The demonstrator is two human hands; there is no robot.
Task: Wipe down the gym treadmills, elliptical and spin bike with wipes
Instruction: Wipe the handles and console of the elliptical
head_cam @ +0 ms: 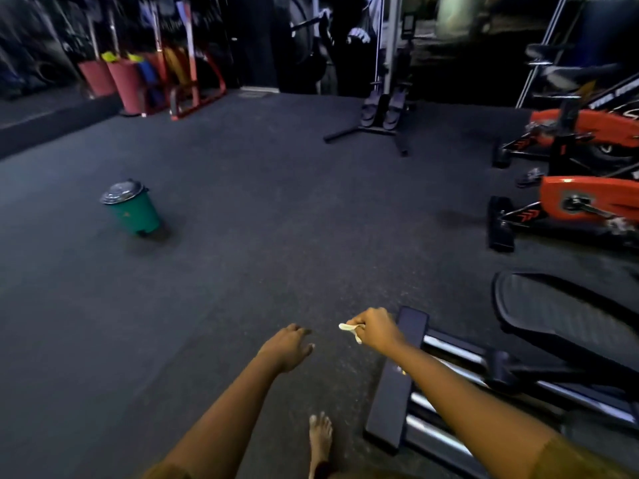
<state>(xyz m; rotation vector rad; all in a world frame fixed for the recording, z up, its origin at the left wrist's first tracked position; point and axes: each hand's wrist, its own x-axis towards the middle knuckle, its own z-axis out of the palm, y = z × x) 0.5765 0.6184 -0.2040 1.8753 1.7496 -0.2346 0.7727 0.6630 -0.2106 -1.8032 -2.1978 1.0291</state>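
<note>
View from a head camera, looking down across a gym's dark rubber floor (pixel 259 209). Two bare arms reach forward. The left hand (pixel 287 344) hangs above the floor with fingers relaxed and loosely spread, holding nothing. The right hand (pixel 375 328) is curled into a fist, pinching a small crumpled pale wipe (pixel 347 327) that pokes out toward the left hand. Just right of that hand sits the elliptical (pixel 560 316), with its black pedal and chrome rails. Beyond it, at the right edge, stand two orange spin bikes (pixel 587 202). A green lidded bin (pixel 133 209) stands well apart on the left. A bare foot (pixel 320 440) shows below.
</note>
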